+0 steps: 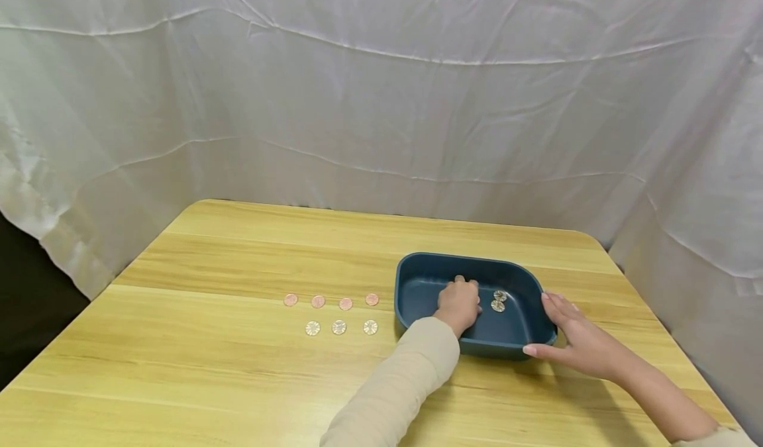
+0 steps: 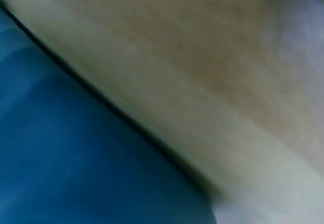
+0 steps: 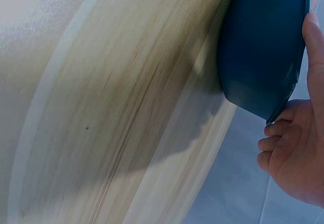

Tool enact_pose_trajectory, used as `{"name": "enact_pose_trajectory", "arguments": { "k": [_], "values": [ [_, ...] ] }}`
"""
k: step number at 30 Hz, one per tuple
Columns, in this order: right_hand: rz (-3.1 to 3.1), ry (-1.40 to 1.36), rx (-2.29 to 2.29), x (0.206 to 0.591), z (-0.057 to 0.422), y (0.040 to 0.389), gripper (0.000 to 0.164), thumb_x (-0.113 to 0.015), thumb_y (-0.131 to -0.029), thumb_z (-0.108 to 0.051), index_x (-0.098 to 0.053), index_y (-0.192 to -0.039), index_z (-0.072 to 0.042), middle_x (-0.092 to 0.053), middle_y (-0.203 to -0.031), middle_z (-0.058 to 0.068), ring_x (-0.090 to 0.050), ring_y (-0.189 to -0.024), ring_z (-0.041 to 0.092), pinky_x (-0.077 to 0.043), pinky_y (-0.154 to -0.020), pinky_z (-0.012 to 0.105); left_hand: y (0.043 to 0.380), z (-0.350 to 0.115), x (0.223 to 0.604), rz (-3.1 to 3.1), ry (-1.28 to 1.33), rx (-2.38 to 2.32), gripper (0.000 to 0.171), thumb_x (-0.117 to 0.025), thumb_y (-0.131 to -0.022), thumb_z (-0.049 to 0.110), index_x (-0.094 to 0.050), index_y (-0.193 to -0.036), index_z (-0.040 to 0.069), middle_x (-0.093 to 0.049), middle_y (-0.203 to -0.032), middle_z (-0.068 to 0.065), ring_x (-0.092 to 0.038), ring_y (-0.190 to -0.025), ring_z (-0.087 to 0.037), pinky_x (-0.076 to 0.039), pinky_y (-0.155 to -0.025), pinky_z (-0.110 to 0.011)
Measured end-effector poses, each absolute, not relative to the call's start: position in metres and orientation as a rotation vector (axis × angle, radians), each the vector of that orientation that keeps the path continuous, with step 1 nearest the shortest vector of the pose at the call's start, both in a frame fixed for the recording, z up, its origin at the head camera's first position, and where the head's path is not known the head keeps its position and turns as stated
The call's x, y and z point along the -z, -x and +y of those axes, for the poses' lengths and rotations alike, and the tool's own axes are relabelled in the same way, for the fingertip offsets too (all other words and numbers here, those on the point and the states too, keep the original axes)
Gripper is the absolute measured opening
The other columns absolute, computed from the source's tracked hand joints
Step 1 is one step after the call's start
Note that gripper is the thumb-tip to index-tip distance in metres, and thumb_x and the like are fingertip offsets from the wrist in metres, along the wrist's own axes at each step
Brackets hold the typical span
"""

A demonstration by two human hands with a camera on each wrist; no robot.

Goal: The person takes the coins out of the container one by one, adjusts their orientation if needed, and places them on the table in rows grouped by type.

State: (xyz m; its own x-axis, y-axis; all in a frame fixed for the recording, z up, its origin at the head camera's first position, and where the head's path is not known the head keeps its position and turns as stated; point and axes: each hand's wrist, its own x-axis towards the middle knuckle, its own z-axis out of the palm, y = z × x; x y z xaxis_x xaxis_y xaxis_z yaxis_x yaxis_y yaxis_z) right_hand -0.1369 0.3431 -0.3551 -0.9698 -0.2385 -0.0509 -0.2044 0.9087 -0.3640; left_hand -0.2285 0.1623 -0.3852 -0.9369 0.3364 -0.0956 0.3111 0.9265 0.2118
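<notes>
A dark blue rectangular basin (image 1: 490,349) with rounded corners stands on the table's right half. My left hand (image 1: 460,303) reaches down inside it, fingers bent toward the floor of the basin; whatever lies under them is hidden, and I cannot tell if they hold anything. Two gold-coloured coins (image 1: 498,301) lie in the basin to the right of that hand. At the basin's right end my right hand (image 1: 575,338) grips the wall, thumb along the near side and fingers round the end. In the right wrist view, the right fingers (image 3: 276,128) bend at the basin's rim.
Left of the basin, several pinkish copper coins (image 1: 346,304) form a row on the wooden table (image 1: 197,367). Nearer me lies a second row of three pale gold coins (image 1: 339,327). A white curtain (image 1: 357,116) hangs behind and beside the table.
</notes>
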Motion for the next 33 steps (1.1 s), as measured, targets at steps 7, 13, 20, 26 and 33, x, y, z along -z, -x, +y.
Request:
{"name": "enact_pose_trajectory", "arguments": {
  "k": [7,13,20,26,33],
  "values": [
    [2.992,0.359,0.551,0.356,0.343,0.138,0.101,-0.070,-0.076,-0.047,-0.020,-0.141,0.012,-0.019,-0.146,0.035,-0.017,-0.132,0.055,-0.023,-0.098,0.068,0.229,0.161,0.386,2.950,-0.553,-0.277,0.023,-0.058,-0.091,0.031,-0.063,-0.113,0.024,-0.054,-0.118,-0.002,-0.058,-0.098,-0.015,-0.052,-0.071,-0.028],
    [2.999,0.365,0.542,0.356,0.342,0.138,0.101,-0.070,-0.076,-0.046,-0.021,-0.141,0.013,-0.019,-0.146,0.035,-0.017,-0.131,0.056,-0.023,-0.098,0.068,0.230,0.161,0.387,2.942,-0.561,-0.313,0.029,-0.059,-0.090,0.032,-0.061,-0.116,0.021,-0.058,-0.116,-0.002,-0.059,-0.100,-0.016,-0.052,-0.074,-0.029],
    [2.991,0.349,0.544,0.357,0.343,0.137,0.101,-0.070,-0.076,-0.048,-0.020,-0.141,0.013,-0.018,-0.146,0.035,-0.017,-0.132,0.056,-0.023,-0.098,0.068,0.231,0.161,0.388,2.909,-0.476,-0.448,0.018,-0.068,-0.084,0.031,-0.071,-0.094,0.017,-0.067,-0.098,0.002,-0.063,-0.085,-0.014,-0.052,-0.066,-0.028],
    [2.984,0.340,0.544,0.357,0.344,0.137,0.102,-0.069,-0.076,-0.049,-0.020,-0.141,0.013,-0.018,-0.146,0.035,-0.017,-0.132,0.055,-0.023,-0.097,0.068,0.229,0.157,0.385,2.907,-0.440,-0.610,0.018,-0.071,-0.082,0.022,-0.064,-0.069,0.011,-0.058,-0.069,0.002,-0.050,-0.059,-0.011,-0.040,-0.050,-0.023],
    [2.988,0.351,0.545,0.356,0.343,0.138,0.102,-0.069,-0.076,-0.049,-0.020,-0.141,0.013,-0.018,-0.146,0.035,-0.016,-0.132,0.055,-0.023,-0.097,0.069,0.227,0.148,0.380,2.819,-0.483,-0.721,0.033,-0.065,-0.082,0.005,-0.046,-0.056,0.011,-0.034,-0.055,0.001,-0.032,-0.051,-0.012,-0.026,-0.048,-0.023]
  ]
}}
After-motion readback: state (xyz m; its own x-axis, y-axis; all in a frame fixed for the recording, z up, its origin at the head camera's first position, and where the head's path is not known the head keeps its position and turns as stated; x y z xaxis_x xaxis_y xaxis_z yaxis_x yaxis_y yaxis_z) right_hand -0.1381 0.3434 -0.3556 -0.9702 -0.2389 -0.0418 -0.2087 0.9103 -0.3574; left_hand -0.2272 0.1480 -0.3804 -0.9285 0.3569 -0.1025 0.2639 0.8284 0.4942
